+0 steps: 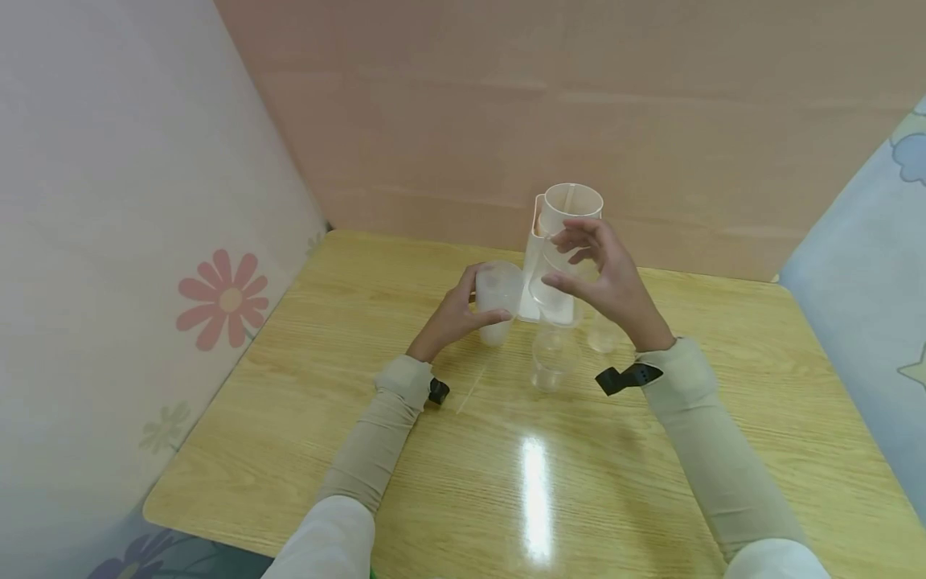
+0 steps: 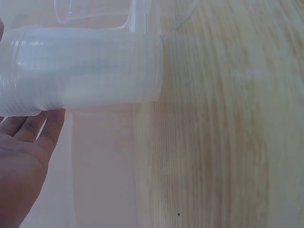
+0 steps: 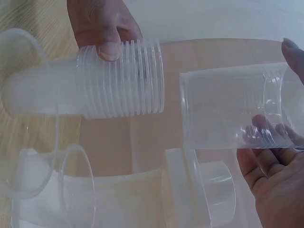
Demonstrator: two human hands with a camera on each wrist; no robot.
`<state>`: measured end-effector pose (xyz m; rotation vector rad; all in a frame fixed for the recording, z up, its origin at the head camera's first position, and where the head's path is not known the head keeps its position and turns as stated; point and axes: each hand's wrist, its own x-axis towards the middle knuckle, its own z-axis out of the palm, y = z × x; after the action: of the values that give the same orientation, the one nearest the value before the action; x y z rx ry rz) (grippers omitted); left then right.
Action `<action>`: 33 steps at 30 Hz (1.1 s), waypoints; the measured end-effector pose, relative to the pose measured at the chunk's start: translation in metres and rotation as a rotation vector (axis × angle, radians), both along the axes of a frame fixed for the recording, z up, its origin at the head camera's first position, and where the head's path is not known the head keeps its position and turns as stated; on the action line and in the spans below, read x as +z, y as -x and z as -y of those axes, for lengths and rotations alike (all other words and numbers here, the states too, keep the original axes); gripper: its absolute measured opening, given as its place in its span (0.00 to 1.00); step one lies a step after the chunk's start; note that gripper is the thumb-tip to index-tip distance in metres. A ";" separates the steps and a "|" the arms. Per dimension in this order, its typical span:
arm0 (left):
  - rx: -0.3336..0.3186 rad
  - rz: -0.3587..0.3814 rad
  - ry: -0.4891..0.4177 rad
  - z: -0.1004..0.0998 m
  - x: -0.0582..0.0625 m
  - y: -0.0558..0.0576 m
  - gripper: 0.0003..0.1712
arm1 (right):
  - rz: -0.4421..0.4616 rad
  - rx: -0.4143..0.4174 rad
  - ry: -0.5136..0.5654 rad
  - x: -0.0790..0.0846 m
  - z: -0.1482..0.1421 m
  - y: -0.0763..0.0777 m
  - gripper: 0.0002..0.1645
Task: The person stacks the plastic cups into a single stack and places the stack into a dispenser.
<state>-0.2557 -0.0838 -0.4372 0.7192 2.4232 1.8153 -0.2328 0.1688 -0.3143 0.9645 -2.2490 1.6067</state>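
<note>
My left hand [image 1: 457, 312] grips a stack of nested clear plastic cups [image 1: 499, 291], held upright above the wooden table. Their many rims show near the thumb in the right wrist view. My right hand [image 1: 611, 281] is to the right, in front of a white cup holder [image 1: 530, 281]. Its thumb and curved fingers are around a clear plastic cup [image 3: 223, 109]; fingers show through the wall. Close rings near its mouth could be several nested rims, but I cannot tell how many. The see-through cup is faint in the head view.
Two clear cups, one nearer [image 1: 553, 371] and one farther right [image 1: 603, 336], stand on the wooden table [image 1: 311, 418]. The holder's round top [image 1: 574, 207] rises near the back wall. A thin pale strip [image 1: 472, 390] lies left of the near cup.
</note>
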 end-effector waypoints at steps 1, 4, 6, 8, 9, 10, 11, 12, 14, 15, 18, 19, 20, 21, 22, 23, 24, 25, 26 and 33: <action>0.000 -0.001 -0.001 0.000 0.000 0.000 0.51 | -0.003 0.001 0.000 0.001 0.001 0.001 0.43; 0.000 -0.002 -0.004 0.000 0.001 0.001 0.51 | -0.008 0.007 0.008 0.004 0.005 0.004 0.42; 0.000 -0.002 -0.005 0.000 0.001 0.002 0.51 | -0.011 0.006 0.014 0.005 0.007 0.007 0.42; 0.001 0.003 -0.002 0.000 0.000 0.002 0.51 | -0.017 0.005 0.018 0.006 0.009 0.009 0.41; 0.003 0.006 -0.001 0.000 0.000 0.002 0.51 | -0.020 0.005 0.021 0.007 0.010 0.009 0.41; 0.004 0.008 0.000 0.000 0.000 0.002 0.51 | -0.023 0.004 0.023 0.007 0.011 0.010 0.41; 0.005 0.010 0.000 0.000 -0.001 0.003 0.51 | -0.025 0.005 0.024 0.008 0.013 0.011 0.41; 0.007 0.011 0.001 0.000 -0.001 0.002 0.51 | -0.027 0.007 0.024 0.008 0.014 0.012 0.41; 0.008 0.010 -0.003 0.000 -0.002 0.002 0.50 | -0.027 0.014 0.029 0.009 0.017 0.013 0.41; 0.009 0.007 -0.004 0.000 -0.002 0.002 0.50 | -0.027 0.016 0.029 0.010 0.018 0.014 0.41; 0.007 -0.002 -0.011 -0.001 -0.002 0.001 0.49 | -0.030 0.021 0.019 0.011 0.022 0.015 0.41; 0.005 -0.004 -0.014 -0.001 -0.002 0.001 0.49 | -0.030 0.020 0.012 0.011 0.023 0.015 0.42; 0.004 -0.005 -0.015 -0.001 -0.002 0.001 0.48 | -0.028 0.019 0.004 0.011 0.024 0.015 0.42; 0.002 -0.005 -0.016 -0.001 -0.002 0.001 0.48 | -0.028 0.019 -0.004 0.011 0.024 0.016 0.42; 0.002 -0.002 -0.016 -0.001 -0.002 0.001 0.48 | -0.027 0.019 -0.012 0.011 0.025 0.016 0.42; 0.001 0.004 -0.014 -0.002 -0.002 0.000 0.47 | -0.024 0.020 -0.018 0.011 0.026 0.016 0.42; -0.002 0.013 -0.014 -0.002 -0.001 -0.001 0.47 | -0.020 0.021 -0.022 0.011 0.026 0.016 0.42; -0.004 0.023 -0.015 -0.002 0.001 -0.002 0.47 | -0.015 0.021 -0.027 0.011 0.027 0.016 0.43; -0.005 0.031 -0.013 -0.003 0.003 -0.003 0.47 | -0.014 0.022 -0.029 0.012 0.028 0.016 0.43; -0.013 0.044 -0.006 -0.004 0.028 -0.018 0.45 | -0.017 0.024 -0.045 0.012 0.036 0.020 0.42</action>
<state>-0.2375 -0.0800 -0.4096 0.6867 2.3809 1.8149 -0.2527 0.1328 -0.3019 1.0162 -2.2792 1.5579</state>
